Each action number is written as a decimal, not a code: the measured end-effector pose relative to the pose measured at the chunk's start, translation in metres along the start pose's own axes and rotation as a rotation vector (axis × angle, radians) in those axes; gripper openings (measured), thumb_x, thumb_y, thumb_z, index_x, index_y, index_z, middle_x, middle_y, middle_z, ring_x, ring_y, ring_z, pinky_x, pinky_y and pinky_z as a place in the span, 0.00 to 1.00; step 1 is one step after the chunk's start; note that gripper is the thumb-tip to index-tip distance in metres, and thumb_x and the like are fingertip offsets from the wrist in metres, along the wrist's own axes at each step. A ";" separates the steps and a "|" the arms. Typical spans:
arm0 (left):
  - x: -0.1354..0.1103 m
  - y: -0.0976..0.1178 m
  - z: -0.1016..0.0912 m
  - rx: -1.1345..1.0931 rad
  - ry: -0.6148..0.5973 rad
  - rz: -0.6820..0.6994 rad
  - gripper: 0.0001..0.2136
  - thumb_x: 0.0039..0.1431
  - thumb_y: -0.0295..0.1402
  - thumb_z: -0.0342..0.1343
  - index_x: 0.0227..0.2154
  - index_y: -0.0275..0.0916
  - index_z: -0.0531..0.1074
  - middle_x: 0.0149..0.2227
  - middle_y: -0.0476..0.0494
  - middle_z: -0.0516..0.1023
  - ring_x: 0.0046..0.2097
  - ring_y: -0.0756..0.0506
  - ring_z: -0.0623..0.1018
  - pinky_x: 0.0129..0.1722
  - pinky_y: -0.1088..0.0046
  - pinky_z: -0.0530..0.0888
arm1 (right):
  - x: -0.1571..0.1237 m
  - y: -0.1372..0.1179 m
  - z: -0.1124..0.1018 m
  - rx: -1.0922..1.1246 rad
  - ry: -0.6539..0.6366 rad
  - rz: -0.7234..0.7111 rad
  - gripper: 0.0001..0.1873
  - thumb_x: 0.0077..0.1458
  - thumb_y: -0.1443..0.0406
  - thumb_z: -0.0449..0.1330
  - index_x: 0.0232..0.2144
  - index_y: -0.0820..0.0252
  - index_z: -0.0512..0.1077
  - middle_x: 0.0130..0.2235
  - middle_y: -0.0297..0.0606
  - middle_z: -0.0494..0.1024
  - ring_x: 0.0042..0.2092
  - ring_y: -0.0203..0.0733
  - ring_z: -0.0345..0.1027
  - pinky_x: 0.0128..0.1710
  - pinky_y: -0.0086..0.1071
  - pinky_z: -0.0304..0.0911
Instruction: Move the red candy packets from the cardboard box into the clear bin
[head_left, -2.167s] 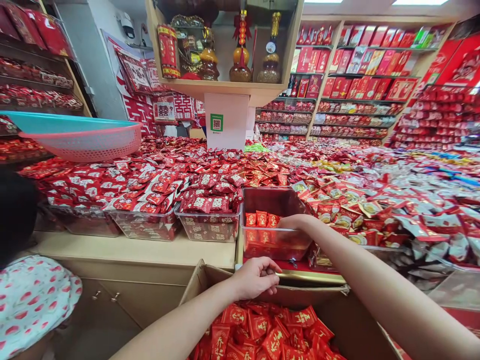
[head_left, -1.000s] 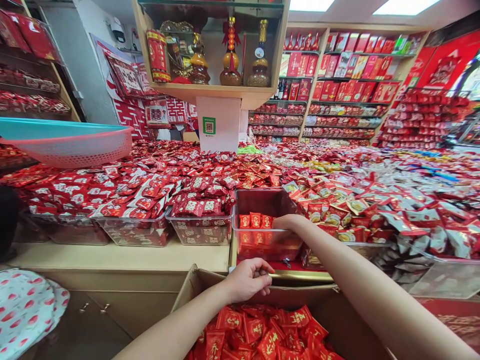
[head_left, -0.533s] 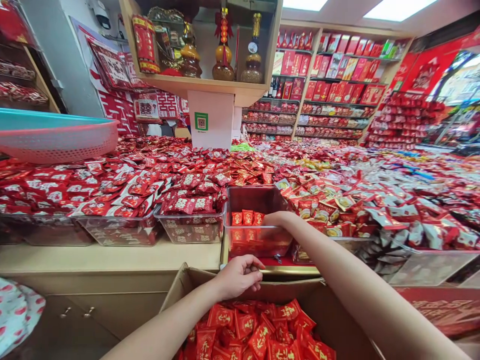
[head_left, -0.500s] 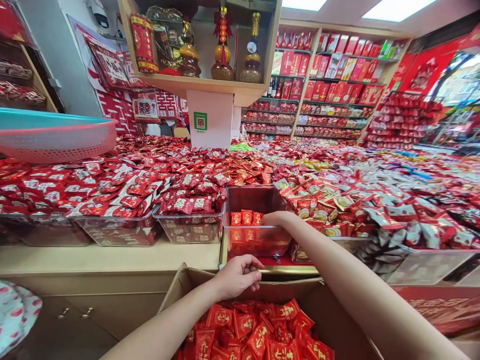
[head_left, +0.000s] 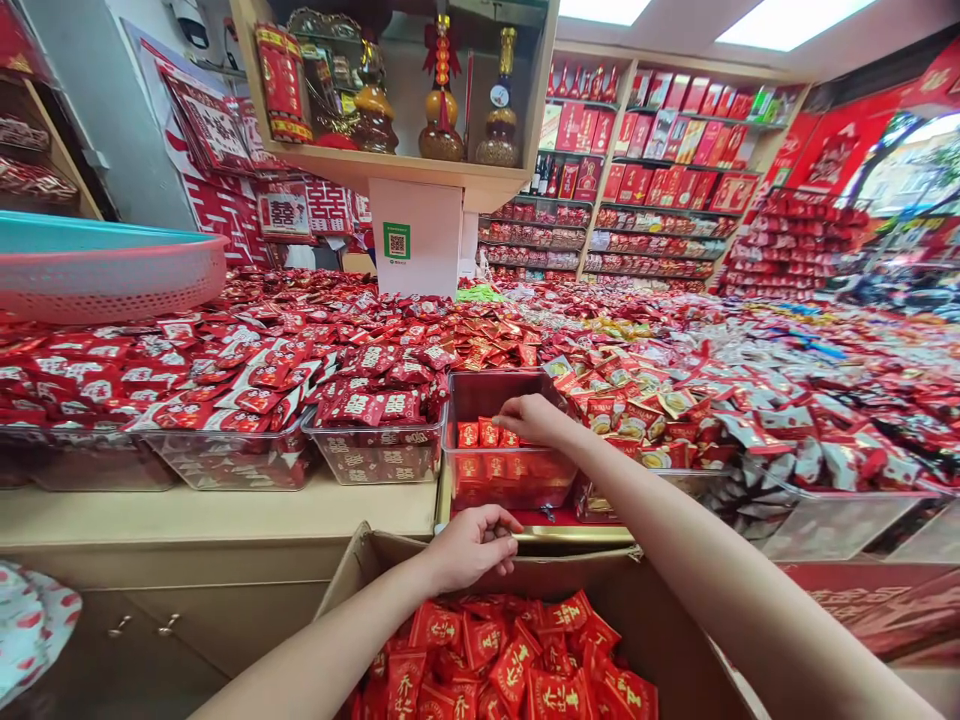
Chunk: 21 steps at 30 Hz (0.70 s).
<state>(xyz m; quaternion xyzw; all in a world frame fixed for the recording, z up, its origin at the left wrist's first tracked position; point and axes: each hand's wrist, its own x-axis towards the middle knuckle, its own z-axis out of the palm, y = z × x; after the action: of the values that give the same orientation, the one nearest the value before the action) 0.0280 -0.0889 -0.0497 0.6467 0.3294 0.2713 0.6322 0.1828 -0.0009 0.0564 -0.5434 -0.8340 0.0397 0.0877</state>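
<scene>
My right hand (head_left: pixel 529 419) reaches into a clear plastic bin (head_left: pixel 487 478) on the counter. Its fingers are bent down over a row of small red packets (head_left: pixel 480 434) standing in the bin. I cannot see whether it grips one. My left hand (head_left: pixel 474 545) rests curled at the rim of a cardboard box (head_left: pixel 352 570) in front of me. Its fingers are closed, and what they hold, if anything, is hidden. The box is filled with several loose red packets (head_left: pixel 517 660) printed with gold characters.
Neighbouring clear bins (head_left: pixel 379 455) hold heaps of red sweets that cover the whole counter. A pink basket with a teal one inside (head_left: pixel 105 270) stands at the left. Shelves of red boxes (head_left: pixel 660 140) line the back wall. A person's patterned clothing (head_left: pixel 30 630) shows at bottom left.
My right hand has moved left and further into the bin, over the row of packets. My left hand stays at the box rim. The view has turned slightly right.
</scene>
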 end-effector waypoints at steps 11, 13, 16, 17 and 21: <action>-0.002 0.003 -0.003 0.102 0.002 0.036 0.08 0.47 0.32 0.50 0.31 0.35 0.66 0.26 0.50 0.70 0.28 0.52 0.70 0.30 0.75 0.67 | -0.129 -0.070 0.095 -0.217 0.225 -0.757 0.13 0.51 0.66 0.47 0.18 0.62 0.63 0.19 0.35 0.65 0.24 0.35 0.55 0.26 0.31 0.50; -0.002 0.000 -0.002 0.070 -0.005 0.010 0.09 0.48 0.32 0.49 0.33 0.35 0.65 0.23 0.51 0.69 0.25 0.53 0.70 0.26 0.76 0.67 | -0.137 -0.075 0.121 -0.281 0.145 -0.681 0.10 0.50 0.69 0.47 0.21 0.63 0.65 0.22 0.38 0.68 0.28 0.38 0.58 0.30 0.35 0.53; -0.002 -0.003 -0.001 0.081 0.001 0.006 0.09 0.47 0.33 0.50 0.32 0.35 0.65 0.20 0.51 0.68 0.23 0.53 0.69 0.25 0.77 0.66 | -0.141 -0.080 0.142 -0.150 0.007 -0.491 0.09 0.51 0.65 0.48 0.27 0.63 0.66 0.28 0.40 0.69 0.32 0.41 0.60 0.34 0.36 0.56; -0.002 -0.003 -0.001 0.085 -0.003 0.002 0.09 0.47 0.33 0.50 0.32 0.35 0.65 0.20 0.51 0.68 0.22 0.53 0.69 0.25 0.77 0.65 | -0.142 -0.081 0.147 -0.087 -0.057 -0.408 0.10 0.50 0.62 0.50 0.29 0.62 0.67 0.30 0.40 0.69 0.33 0.42 0.60 0.34 0.36 0.57; -0.002 0.002 0.000 0.064 -0.010 -0.026 0.10 0.47 0.35 0.51 0.31 0.35 0.65 0.19 0.52 0.68 0.21 0.53 0.69 0.23 0.78 0.65 | -0.146 -0.074 0.169 -0.006 -0.281 -0.189 0.29 0.37 0.55 0.60 0.43 0.61 0.63 0.44 0.47 0.64 0.43 0.52 0.58 0.38 0.43 0.59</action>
<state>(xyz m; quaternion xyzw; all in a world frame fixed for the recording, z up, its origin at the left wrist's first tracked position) 0.0264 -0.0903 -0.0471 0.6636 0.3432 0.2491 0.6163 0.1419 -0.1598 -0.1125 -0.4521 -0.8854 0.1043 -0.0282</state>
